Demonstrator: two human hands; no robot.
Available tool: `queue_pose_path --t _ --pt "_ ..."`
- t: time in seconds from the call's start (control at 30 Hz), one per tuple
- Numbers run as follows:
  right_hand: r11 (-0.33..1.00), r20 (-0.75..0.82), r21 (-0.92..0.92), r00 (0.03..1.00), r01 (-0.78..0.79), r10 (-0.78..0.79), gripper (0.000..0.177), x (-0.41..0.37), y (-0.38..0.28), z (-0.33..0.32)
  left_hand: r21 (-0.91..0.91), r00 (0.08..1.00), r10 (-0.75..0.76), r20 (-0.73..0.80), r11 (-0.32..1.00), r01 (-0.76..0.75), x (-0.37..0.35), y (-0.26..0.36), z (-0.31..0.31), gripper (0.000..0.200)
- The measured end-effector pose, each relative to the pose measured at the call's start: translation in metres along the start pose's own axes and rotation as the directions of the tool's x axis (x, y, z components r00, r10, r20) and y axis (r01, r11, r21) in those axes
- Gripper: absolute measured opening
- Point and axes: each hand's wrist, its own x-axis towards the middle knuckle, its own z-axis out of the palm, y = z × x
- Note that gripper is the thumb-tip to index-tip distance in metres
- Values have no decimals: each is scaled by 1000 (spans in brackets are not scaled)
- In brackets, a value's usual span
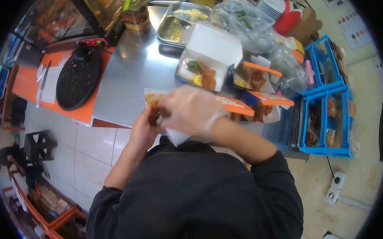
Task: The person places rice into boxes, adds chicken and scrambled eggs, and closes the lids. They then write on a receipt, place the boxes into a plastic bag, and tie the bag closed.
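Observation:
My left hand (143,128) is bare and wrapped round a small clear packet (152,97) with brownish contents, near the counter's front edge. Over the packet is my right hand (196,111), in a clear plastic glove and blurred by motion; its fingertips are hard to make out. Below it hangs something white, like paper (178,137). Just beyond my hands stands an open white box (213,50) with greens, yellow bits and a brown piece of food. To its right are orange-edged boxes (259,75) holding brown food.
A glass container (178,29) with yellow food sits at the back of the steel counter (127,69). Plastic bags (247,26) and stacked cups (271,7) are behind. Blue baskets (326,121) stand right, a black round tray (78,80) left. A person (16,156) is at lower left.

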Motion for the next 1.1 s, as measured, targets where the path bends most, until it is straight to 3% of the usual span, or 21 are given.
queue_pose_path --t 0.1,0.2,0.3,0.33,0.4,0.5,0.6,0.67,0.7,0.87,0.9,0.93,1.0,1.03,1.07,1.1 --pt "994 -37 17 994 -104 104 19 -4 5 31 45 999 21 46 999 -23 4 -3 13 48" --pt "959 -175 279 980 -46 98 18 -10 27 32 91 993 32 114 995 -43 8 -4 20 48" --pt "890 -148 438 967 -126 209 17 -21 37 20 128 984 15 178 991 -38 10 -8 27 44" --pt "910 -111 388 973 -144 201 17 -24 35 16 133 981 12 193 990 -38 11 -10 29 42" --pt "943 -31 283 981 -174 190 17 -30 31 10 246 995 -21 94 969 -2 14 -11 28 38" --pt "917 -257 397 955 -36 149 20 -33 38 23 282 999 -20 30 959 11 14 -10 31 35" --pt "657 -99 741 946 -137 310 24 -36 40 7 289 1000 -7 -4 957 8 10 -8 36 33" --pt "912 -130 388 972 -133 197 25 -34 26 6 375 1000 -4 -5 927 6 9 -10 35 34" --pt "977 -127 180 982 -117 141 26 -36 19 9 451 1000 -8 8 893 3 10 -12 32 36" --pt "930 -319 365 934 -34 160 23 -47 42 11 546 986 18 165 831 -106 8 -11 32 41" --pt "721 -150 664 910 -198 388 19 -51 37 -15 549 988 30 154 828 -111 6 -9 31 41" --pt "398 85 853 841 -339 534 15 -56 35 -42 551 989 42 142 827 -114 3 -8 29 41" --pt "536 -101 800 821 -269 562 18 -71 70 -62 461 993 86 86 880 -116 -1 -6 20 40" --pt "457 -66 832 762 -315 645 22 -77 74 -78 414 993 102 53 903 -115 -4 -3 13 39" --pt "538 -180 807 768 -242 615 24 -84 107 -70 435 992 115 60 891 -130 -4 -1 -1 40" --pt "680 -215 594 730 -430 649 25 -86 121 -69 445 988 150 46 882 -154 -7 1 -6 40"
